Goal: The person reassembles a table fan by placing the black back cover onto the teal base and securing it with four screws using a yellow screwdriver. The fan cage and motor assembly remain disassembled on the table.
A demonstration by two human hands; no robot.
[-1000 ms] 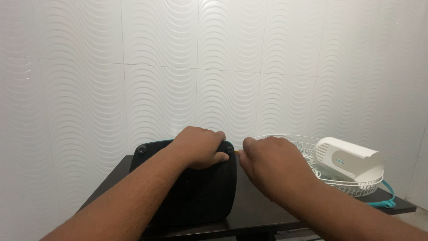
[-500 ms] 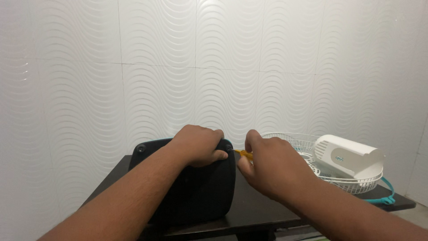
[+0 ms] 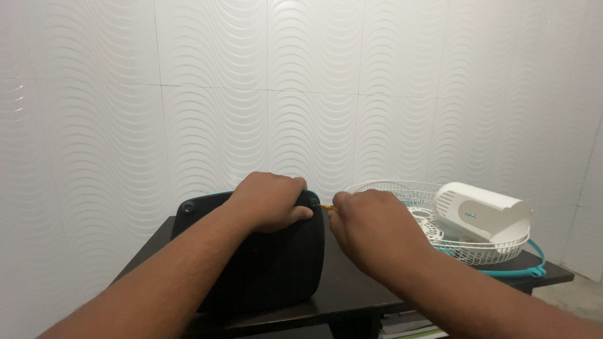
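Dark table (image 3: 352,282): left hand (image 3: 267,201) atop black base (image 3: 264,263).

Single head-worn view; looks forward and down, close over the dark table (image 3: 352,285), facing a tiled wall (image 3: 301,94).

Left hand (image 3: 271,199) grips black base (image 3: 264,263); right hand (image 3: 370,229) holds yellow tool (image 3: 326,206).

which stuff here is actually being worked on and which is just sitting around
In hand:
left hand gripping the top edge of the black base
right hand holding a yellow-handled tool at the base's top right corner

Lying about:
white wire grille
white motor housing
teal ring
dark table
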